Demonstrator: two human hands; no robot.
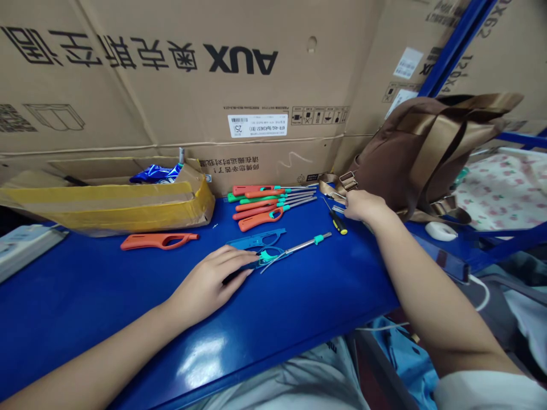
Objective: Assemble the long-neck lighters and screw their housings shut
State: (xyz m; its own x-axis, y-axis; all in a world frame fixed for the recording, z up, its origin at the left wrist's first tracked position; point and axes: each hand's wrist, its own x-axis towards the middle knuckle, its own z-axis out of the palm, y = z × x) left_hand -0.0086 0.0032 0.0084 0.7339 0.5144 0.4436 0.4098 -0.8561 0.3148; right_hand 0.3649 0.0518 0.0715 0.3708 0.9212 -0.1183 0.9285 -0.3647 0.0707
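Observation:
My left hand [216,279] is closed round the body of a partly opened blue gas lighter [277,257], low on the blue table. Its teal trigger, metal tube and a thin loose wire show beyond my fingers. Just behind it lies a loose blue lighter shell half [252,239]. My right hand [363,206] is at the back right, fingers pinched together over small metal pieces [338,209] beside the backpack strap. What it grips, if anything, is hidden. A black-and-yellow screwdriver [337,222] lies by these fingers. Several orange and green lighters [260,208] are piled between the hands.
An orange lighter shell [159,241] lies at left, in front of a yellow-taped cardboard box [171,205] holding blue foil. A brown backpack [405,154] stands at right, near a white mouse [440,231] and a phone [444,259]. Large cartons [171,114] form the back wall.

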